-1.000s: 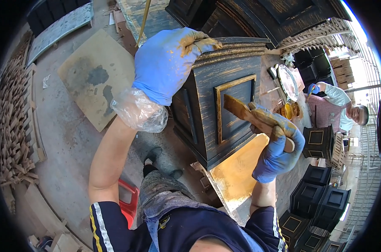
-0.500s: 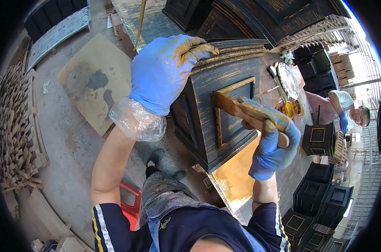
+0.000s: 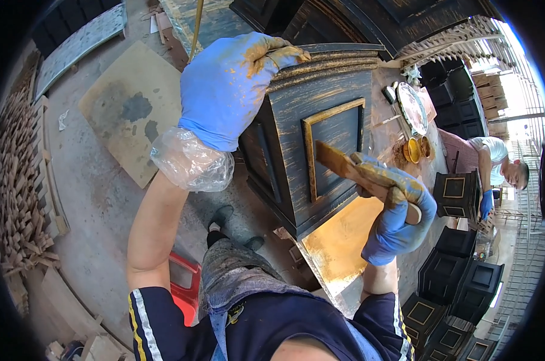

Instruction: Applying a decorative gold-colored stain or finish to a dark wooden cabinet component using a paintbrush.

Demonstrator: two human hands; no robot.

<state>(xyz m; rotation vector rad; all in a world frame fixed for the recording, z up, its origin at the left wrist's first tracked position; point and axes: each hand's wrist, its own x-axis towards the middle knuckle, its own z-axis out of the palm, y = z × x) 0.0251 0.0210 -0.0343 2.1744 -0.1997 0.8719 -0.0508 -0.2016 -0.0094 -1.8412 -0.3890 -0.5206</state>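
One flat brush gripped in right hand, long axis slanted up-left, tip at left side of gold frame, contact unclear. Black cabinet set up-left of right hand, frame nearer it; top edge clasped by left hand.

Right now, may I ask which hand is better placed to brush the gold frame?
Probably the right hand: it holds the brush near the gold frame, while the left hand grips the top of the cabinet.
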